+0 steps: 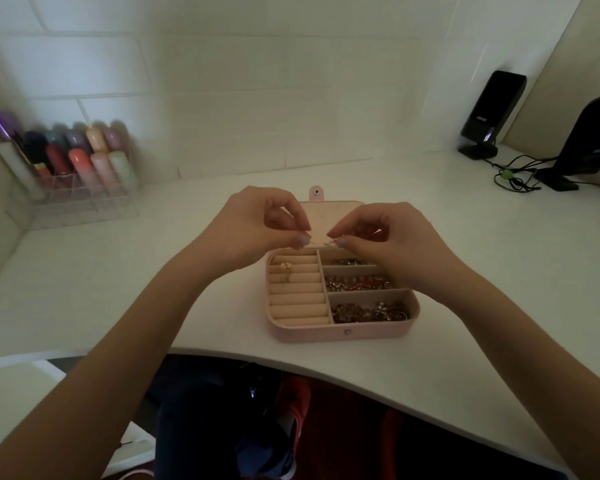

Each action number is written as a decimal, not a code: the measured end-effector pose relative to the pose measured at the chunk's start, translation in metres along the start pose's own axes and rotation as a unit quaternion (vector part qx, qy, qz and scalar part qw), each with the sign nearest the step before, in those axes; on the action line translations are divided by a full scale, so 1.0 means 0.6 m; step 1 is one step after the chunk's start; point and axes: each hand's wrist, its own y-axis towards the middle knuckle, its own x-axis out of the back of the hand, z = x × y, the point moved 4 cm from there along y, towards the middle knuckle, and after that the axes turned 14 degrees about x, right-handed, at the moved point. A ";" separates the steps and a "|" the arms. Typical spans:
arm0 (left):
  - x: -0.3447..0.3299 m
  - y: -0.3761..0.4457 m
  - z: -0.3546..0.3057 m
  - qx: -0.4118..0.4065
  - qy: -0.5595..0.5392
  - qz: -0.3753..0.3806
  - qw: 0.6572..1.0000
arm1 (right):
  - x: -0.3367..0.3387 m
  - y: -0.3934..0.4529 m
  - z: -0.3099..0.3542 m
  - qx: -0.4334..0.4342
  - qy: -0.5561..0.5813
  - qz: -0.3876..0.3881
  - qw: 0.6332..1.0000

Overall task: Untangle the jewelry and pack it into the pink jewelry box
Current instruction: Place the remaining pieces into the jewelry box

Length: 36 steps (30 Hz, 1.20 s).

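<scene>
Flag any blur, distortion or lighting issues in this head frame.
Head view: dim, flat lighting, no glare; the bottle rack at far left is smeared; wide-angle bend curves the wall lines; the jewelry box reads sharp, but the piece pinched between left hand and right hand is too small to resolve.

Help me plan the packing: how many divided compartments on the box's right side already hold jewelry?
3: the far compartment, partly hidden behind the right hand; the middle compartment; the near compartment, in the pink jewelry box.

Two hands (pixel 257 223), one pink jewelry box (pixel 340 332), two speakers (pixel 489 116).
</scene>
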 end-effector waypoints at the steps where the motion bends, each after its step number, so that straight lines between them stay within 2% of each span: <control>1: 0.000 0.000 0.002 -0.009 0.018 0.002 1.000 | -0.003 -0.003 0.001 0.004 -0.006 0.003 1.000; 4: -0.003 -0.001 0.008 -0.035 0.060 0.009 0.998 | -0.014 -0.009 0.003 0.006 -0.009 0.010 1.000; 10: -0.009 0.000 0.019 -0.064 0.138 -0.023 0.988 | -0.024 -0.011 0.000 0.005 -0.015 0.023 1.000; 17: -0.021 0.001 0.025 -0.078 0.144 -0.002 0.987 | -0.029 -0.013 -0.003 0.000 -0.006 0.031 0.999; 26: -0.015 0.008 0.025 -0.117 0.147 -0.021 0.982 | -0.032 -0.012 -0.003 -0.011 0.002 0.028 1.000; 33: -0.015 0.006 0.045 -0.155 0.225 -0.002 0.962 | -0.032 -0.013 -0.006 -0.016 0.009 0.025 1.000; 36: -0.016 0.002 0.052 -0.142 0.166 -0.001 0.976 | -0.034 -0.013 -0.008 -0.020 0.009 0.027 0.999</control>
